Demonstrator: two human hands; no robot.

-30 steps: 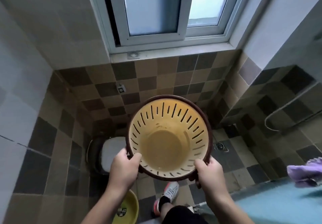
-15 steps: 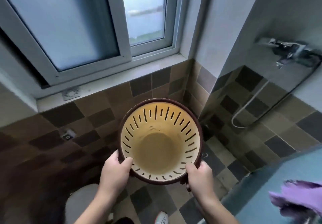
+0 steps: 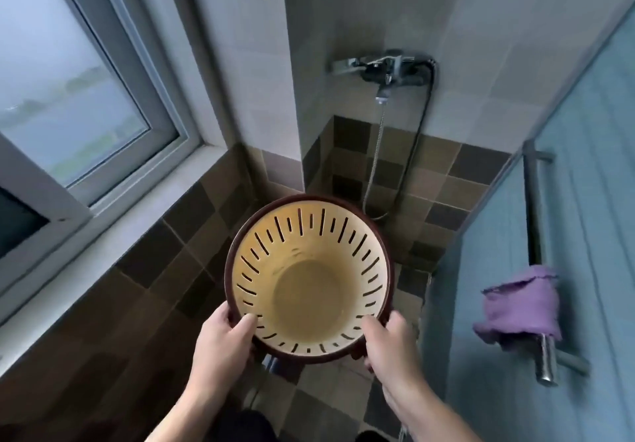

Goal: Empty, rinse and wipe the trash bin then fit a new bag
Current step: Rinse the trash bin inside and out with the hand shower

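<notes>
Tiled shower corner, tap [image 3: 385, 72] upper centre. Slotted trash bin [image 3: 308, 275], centre frame: seemingly light, rigid plastic; left hand [image 3: 221, 347] and right hand [image 3: 390, 345] clasp rim.

Two bare forearms enter from the lower edge of the view, each ending in a bare hand: the left hand [image 3: 220, 345] and the right hand [image 3: 391, 349]. No sleeve, glove, watch or ring shows on either. The fingers [image 3: 244, 322] have short, unpainted nails. Between the forearms, at the bottom edge, a dark garment [image 3: 240, 426] is partly visible; its type cannot be determined.
</notes>
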